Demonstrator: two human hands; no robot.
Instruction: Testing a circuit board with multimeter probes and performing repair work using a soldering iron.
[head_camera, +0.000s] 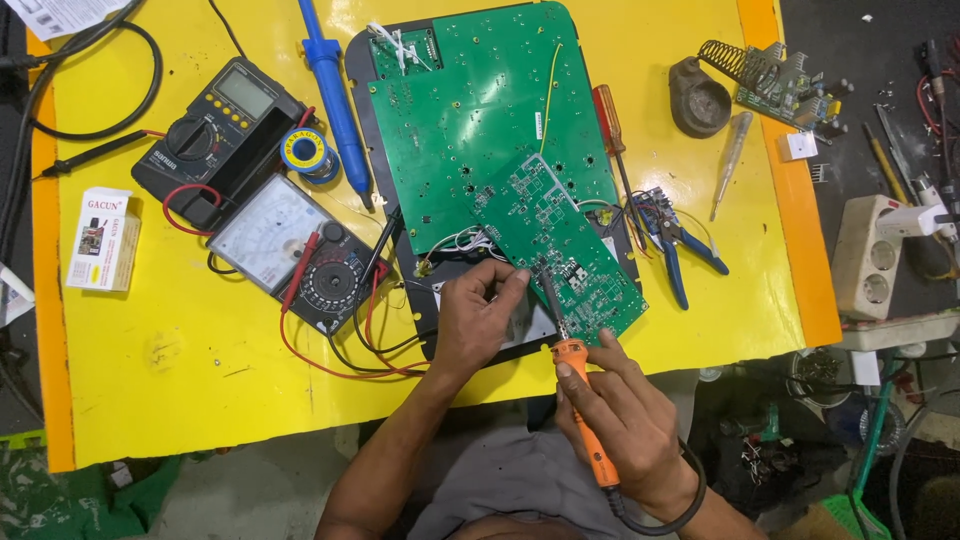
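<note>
My right hand (625, 420) grips an orange-handled soldering iron (583, 400), its metal tip resting on the lower part of a small green circuit board (560, 250). That small board lies tilted over a large green circuit board (480, 110) set in a dark tray. With its fingertips, my left hand (478, 318) pinches the small board's near edge, beside a bundle of white wires; whether it also holds solder wire is too small to tell.
On the yellow table (180, 360) sit a black digital multimeter (215, 125), an analog meter (290, 250) with red and black leads, a solder reel (303, 152), a blue desoldering pump (335, 100), a red-handled screwdriver (612, 125), blue-handled pliers (675, 240), an iron stand (700, 100) and a power strip (868, 255).
</note>
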